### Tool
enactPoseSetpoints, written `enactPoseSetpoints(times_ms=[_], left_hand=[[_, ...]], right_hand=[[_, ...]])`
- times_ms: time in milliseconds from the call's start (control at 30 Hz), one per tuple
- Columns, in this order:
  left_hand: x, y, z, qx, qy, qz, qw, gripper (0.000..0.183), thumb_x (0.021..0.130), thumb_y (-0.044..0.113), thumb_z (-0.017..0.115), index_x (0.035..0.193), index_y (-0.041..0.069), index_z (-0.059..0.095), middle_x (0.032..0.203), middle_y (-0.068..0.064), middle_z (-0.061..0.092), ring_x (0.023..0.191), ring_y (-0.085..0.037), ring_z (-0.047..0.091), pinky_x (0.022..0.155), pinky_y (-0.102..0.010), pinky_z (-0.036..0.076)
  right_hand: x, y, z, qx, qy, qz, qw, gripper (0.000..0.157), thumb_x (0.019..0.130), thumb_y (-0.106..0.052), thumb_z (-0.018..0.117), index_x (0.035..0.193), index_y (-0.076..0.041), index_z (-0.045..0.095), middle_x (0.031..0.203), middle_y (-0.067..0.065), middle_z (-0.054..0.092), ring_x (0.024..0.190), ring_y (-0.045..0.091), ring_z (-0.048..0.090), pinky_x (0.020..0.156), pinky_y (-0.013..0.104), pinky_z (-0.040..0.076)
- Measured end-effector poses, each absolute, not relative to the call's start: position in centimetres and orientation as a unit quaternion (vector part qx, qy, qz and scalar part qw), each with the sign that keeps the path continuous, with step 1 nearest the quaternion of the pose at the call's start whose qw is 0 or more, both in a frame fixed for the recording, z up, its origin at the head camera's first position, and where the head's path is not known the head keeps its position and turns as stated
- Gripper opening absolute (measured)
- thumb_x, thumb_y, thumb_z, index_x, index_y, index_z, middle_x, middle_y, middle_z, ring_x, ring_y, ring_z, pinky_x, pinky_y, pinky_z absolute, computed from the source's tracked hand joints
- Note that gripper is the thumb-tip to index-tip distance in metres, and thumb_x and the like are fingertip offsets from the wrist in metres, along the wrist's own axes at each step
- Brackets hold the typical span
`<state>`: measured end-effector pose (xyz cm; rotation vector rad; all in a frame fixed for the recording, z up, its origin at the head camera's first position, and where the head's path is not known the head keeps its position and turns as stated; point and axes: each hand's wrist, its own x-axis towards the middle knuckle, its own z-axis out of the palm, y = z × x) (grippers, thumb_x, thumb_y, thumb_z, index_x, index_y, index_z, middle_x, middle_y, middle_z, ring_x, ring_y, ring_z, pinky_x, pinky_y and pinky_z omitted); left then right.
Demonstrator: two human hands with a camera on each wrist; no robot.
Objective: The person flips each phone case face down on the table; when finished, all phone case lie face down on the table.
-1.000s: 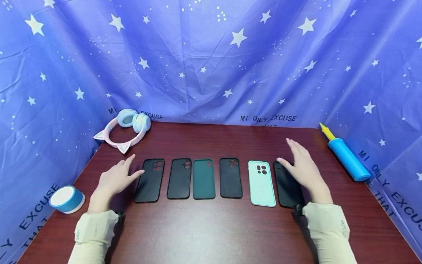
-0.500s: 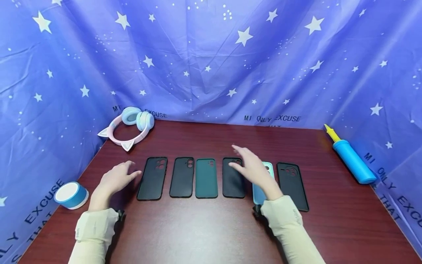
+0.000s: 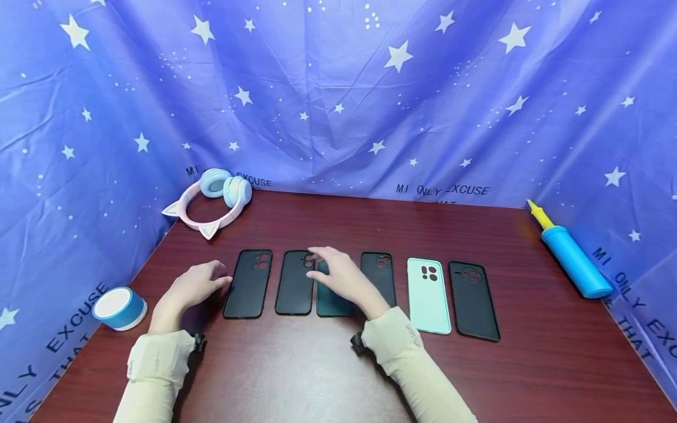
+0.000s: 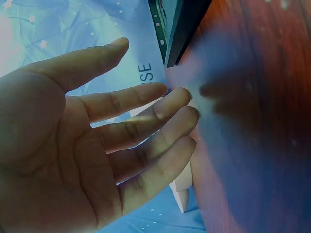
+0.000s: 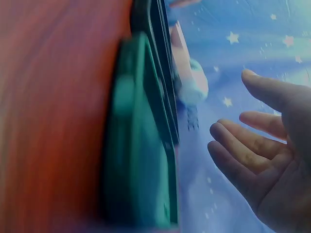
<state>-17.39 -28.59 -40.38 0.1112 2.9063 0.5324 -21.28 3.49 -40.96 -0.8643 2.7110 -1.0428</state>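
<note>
Several phone cases lie in a row on the table. My left hand (image 3: 193, 288) is beside the leftmost black phone case (image 3: 247, 285), fingers loosely bent and nothing in them. In the left wrist view its palm (image 4: 63, 150) faces the camera, with the edge of a dark case above. My right hand (image 3: 344, 279) is over the green phone case (image 3: 329, 305), covering part of it, its thumb and fingers apart. That green case (image 5: 141, 141) looms beside the empty right hand (image 5: 267, 155) in the right wrist view. A second black case (image 3: 293, 291) lies just left of the right fingertips.
Further right lie another black case (image 3: 383, 276), a mint case (image 3: 429, 302) and a black case (image 3: 476, 308). Cat-ear headphones (image 3: 211, 202) stand at the back left, a blue-and-white round object (image 3: 120, 308) at left. A blue hand pump (image 3: 576, 261) lies at right; starry cloth (image 3: 338, 76) hangs behind.
My right hand has swept left from the far-right black case, past the mint one, to over the green case. The left hand has barely moved, its fingers bending slightly more. The cases stay put.
</note>
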Motion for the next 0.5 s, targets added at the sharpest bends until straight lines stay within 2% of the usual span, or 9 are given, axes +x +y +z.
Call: enactPoseSetpoints(times_ms=[300,500], left_hand=[[-17.6,-28.5,-40.7,0.065,0.975,0.198,0.081,0.043,0.094,0.026,0.060,0.118,-0.010,0.059,0.111,-0.028,0.066,0.104,-0.042,0.062,0.088,-0.058,0.050],[-17.6,-28.4,-40.8,0.065,0.970,0.217,0.086,0.041,0.094,0.023,0.060,0.116,-0.011,0.060,0.107,-0.026,0.067,0.101,-0.039,0.063,0.089,-0.056,0.050]], right_hand=[[-20.6,-0.7,-41.9,-0.299,0.880,-0.355,0.101,0.058,0.095,-0.028,0.062,0.146,-0.008,0.042,0.136,0.009,0.058,0.125,0.020,0.056,0.102,0.036,0.049],[-20.2,-3.0,-42.4,-0.305,0.873,-0.364,0.112,0.059,0.096,-0.024,0.060,0.147,-0.003,0.038,0.142,0.010,0.054,0.127,0.019,0.056,0.109,0.038,0.044]])
